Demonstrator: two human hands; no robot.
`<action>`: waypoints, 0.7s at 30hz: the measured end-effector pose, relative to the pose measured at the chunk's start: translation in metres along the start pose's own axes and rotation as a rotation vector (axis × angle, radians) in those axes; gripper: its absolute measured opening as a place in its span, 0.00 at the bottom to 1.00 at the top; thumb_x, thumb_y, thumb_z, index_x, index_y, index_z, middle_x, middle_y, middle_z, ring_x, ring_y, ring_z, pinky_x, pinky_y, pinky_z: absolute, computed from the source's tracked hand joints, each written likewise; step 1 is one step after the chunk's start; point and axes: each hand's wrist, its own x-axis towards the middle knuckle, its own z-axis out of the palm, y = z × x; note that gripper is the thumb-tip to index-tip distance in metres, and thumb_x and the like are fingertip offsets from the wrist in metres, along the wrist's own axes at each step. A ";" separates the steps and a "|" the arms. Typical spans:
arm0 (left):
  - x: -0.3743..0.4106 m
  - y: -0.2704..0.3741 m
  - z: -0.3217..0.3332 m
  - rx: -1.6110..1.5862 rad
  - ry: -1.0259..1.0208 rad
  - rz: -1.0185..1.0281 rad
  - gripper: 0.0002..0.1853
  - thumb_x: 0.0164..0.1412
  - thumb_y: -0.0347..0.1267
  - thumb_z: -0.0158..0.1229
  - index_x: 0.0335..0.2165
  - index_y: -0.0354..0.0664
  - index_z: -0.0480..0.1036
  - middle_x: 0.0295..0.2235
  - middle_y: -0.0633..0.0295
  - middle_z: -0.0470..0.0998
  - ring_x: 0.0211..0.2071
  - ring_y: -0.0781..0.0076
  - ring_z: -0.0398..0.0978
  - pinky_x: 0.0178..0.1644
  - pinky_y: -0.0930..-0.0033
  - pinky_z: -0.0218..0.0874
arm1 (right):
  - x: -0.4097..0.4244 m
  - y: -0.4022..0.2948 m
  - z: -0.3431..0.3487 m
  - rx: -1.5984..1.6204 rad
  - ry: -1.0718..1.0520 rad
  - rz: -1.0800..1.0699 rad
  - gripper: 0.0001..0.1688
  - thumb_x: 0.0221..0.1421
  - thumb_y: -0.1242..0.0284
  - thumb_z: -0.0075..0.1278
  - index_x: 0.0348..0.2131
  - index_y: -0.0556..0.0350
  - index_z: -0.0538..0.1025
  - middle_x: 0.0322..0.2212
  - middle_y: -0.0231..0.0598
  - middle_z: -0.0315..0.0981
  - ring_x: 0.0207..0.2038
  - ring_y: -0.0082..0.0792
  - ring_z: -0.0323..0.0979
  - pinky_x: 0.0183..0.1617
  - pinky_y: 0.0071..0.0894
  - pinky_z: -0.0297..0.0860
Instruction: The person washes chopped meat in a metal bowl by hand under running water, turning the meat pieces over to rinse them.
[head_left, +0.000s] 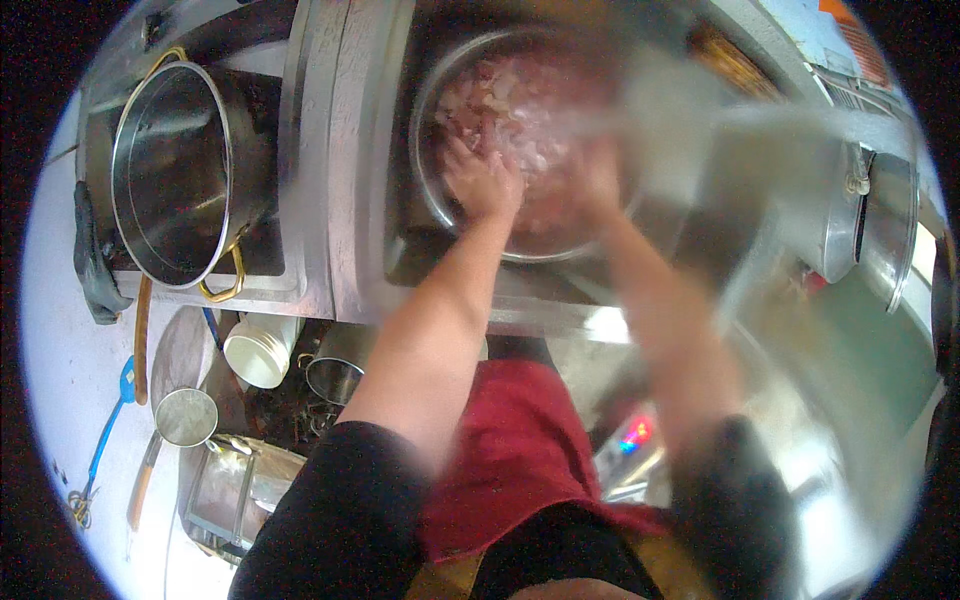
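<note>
In the sink before me sits a large round metal bowl (429, 196), filled with pieces of what looks like raw meat (491, 97) in reddish liquid. My left hand (484, 176) is in the bowl, its spread fingers partly sunk among the pieces at the near left. At the bowl's right side, my right hand (596, 176) also reaches into the contents. A blur over that part of the view hides its fingers, so whether it grips anything is not visible.
A deep metal pot (180, 172) with brass-coloured handles stands in the left basin. Below are a white bucket (259, 356) and a smaller pot (335, 379). A long-handled strainer (186, 418) and a blue slotted utensil (129, 380) hang at left. More metal pots (889, 225) stand at right.
</note>
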 end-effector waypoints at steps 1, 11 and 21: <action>0.000 0.012 0.002 -0.028 -0.055 -0.102 0.37 0.69 0.48 0.55 0.73 0.65 0.59 0.71 0.26 0.54 0.67 0.20 0.60 0.64 0.32 0.63 | -0.001 -0.006 0.009 -0.016 0.066 0.029 0.34 0.66 0.62 0.54 0.64 0.58 0.66 0.63 0.67 0.64 0.63 0.75 0.63 0.68 0.66 0.63; 0.003 0.001 -0.054 -0.359 -0.198 -0.284 0.37 0.66 0.43 0.57 0.70 0.52 0.58 0.64 0.30 0.64 0.56 0.31 0.74 0.59 0.37 0.68 | -0.008 0.032 -0.005 -0.288 -0.192 0.296 0.43 0.71 0.49 0.44 0.70 0.60 0.59 0.61 0.74 0.65 0.61 0.74 0.68 0.67 0.59 0.65; 0.011 -0.091 0.117 -0.870 -0.331 -0.649 0.41 0.72 0.68 0.39 0.52 0.43 0.75 0.42 0.54 0.81 0.39 0.57 0.80 0.40 0.48 0.73 | -0.007 -0.088 -0.028 0.621 -0.280 0.836 0.47 0.74 0.39 0.38 0.77 0.40 0.49 0.60 0.50 0.68 0.46 0.43 0.78 0.44 0.48 0.79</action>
